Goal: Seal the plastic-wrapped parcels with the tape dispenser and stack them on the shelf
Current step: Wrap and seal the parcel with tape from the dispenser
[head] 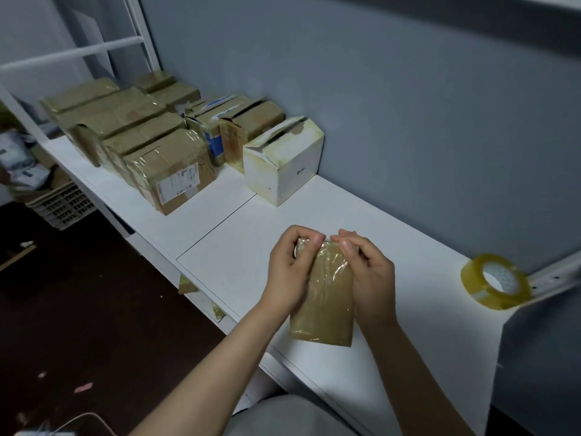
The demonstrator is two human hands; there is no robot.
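Note:
A small flat brown parcel [325, 297] wrapped in shiny plastic stands tilted over the white shelf [239, 256]. My left hand [290, 269] grips its left edge, fingertips curled over the top. My right hand [366, 272] grips the right edge, thumb and fingers pinching the top corner. A roll of clear yellowish tape [495, 281] leans on the shelf at the right, apart from both hands. No dispenser handle is visible.
Several taped brown boxes [169, 171] and a white box [283, 162] are lined up along the shelf at the back left. A white metal frame [72, 53] rises at the left. A plastic crate [59, 206] sits on the dark floor below.

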